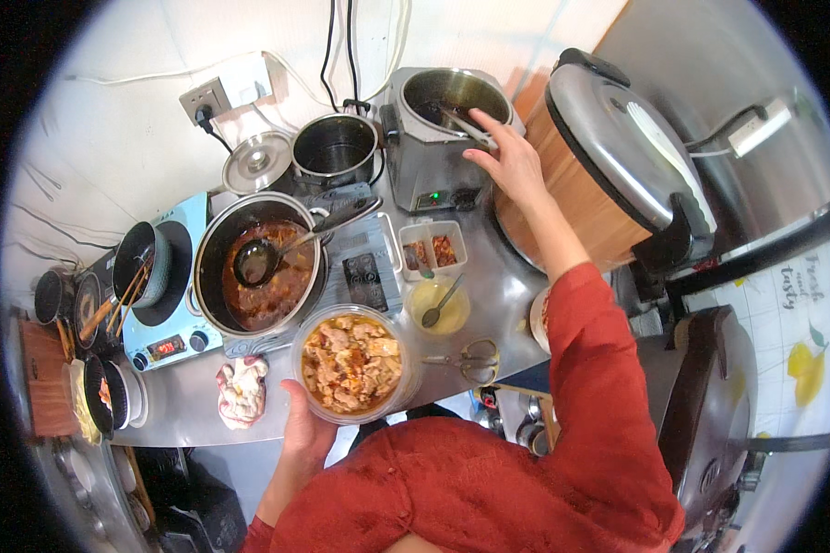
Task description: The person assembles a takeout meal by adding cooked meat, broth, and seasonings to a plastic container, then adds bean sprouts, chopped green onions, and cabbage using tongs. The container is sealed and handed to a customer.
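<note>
My left hand (pixel 304 435) grips a round clear plastic tub (pixel 413 392) from its left side. Chunks of meat in brown, oily sauce (pixel 352 359) fill the tub. My right hand (pixel 516 168) is over the front rim of a square steel food warmer (pixel 429 170), fingers and thumb spread. Between them runs the metal handle (pixel 470 127) of a utensil leaning in the warmer's deep pot; its lower end is hidden, and whether my fingers touch it I cannot tell. Left of the tub, a large pot (pixel 207 309) contains reddish-brown stew with a black ladle (pixel 256 262) in it.
A blue induction cooker (pixel 171 346) carries a small pan (pixel 148 263). A crumpled cloth (pixel 242 392), scissors (pixel 478 361), a yellowish bowl with a spoon (pixel 452 318) and a divided spice box (pixel 433 249) lie along the steel counter. A large wood-patterned rice cooker (pixel 572 166) stands right.
</note>
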Motion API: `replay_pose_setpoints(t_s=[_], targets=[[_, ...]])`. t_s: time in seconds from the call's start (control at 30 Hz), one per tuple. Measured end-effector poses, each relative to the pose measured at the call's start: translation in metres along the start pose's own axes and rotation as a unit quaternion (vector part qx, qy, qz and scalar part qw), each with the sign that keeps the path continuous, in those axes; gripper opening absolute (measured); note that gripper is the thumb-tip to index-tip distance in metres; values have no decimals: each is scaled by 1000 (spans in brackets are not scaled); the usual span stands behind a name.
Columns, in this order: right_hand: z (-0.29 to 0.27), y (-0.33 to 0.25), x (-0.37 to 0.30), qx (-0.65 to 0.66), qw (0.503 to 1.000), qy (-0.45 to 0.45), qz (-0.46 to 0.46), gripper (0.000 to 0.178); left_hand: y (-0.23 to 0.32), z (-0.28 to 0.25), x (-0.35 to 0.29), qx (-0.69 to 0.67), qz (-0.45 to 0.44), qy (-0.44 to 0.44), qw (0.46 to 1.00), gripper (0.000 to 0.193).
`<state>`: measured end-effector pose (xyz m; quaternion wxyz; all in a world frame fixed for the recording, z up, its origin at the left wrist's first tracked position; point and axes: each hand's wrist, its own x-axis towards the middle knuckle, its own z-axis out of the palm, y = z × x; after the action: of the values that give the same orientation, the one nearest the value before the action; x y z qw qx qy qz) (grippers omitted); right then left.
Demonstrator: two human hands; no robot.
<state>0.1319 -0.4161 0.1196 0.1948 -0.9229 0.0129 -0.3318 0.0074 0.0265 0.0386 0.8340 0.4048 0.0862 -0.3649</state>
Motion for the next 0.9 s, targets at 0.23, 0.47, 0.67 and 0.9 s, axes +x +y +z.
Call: replay_pose_setpoints(t_s=[0.23, 0.47, 0.67, 0.9], targets=[[-9, 21, 53, -70, 994, -38, -78, 21, 5, 76, 35, 38, 18, -68, 997, 90], [-13, 35, 70, 24, 999, -14, 39, 28, 17, 126, 66, 14, 24, -94, 995, 89], [-39, 20, 68, 239, 936, 24, 256, 32, 14, 138, 96, -7, 33, -91, 995, 83], [-120, -16, 40, 380, 871, 50, 307, 32, 5, 140, 143, -39, 33, -94, 994, 77]])
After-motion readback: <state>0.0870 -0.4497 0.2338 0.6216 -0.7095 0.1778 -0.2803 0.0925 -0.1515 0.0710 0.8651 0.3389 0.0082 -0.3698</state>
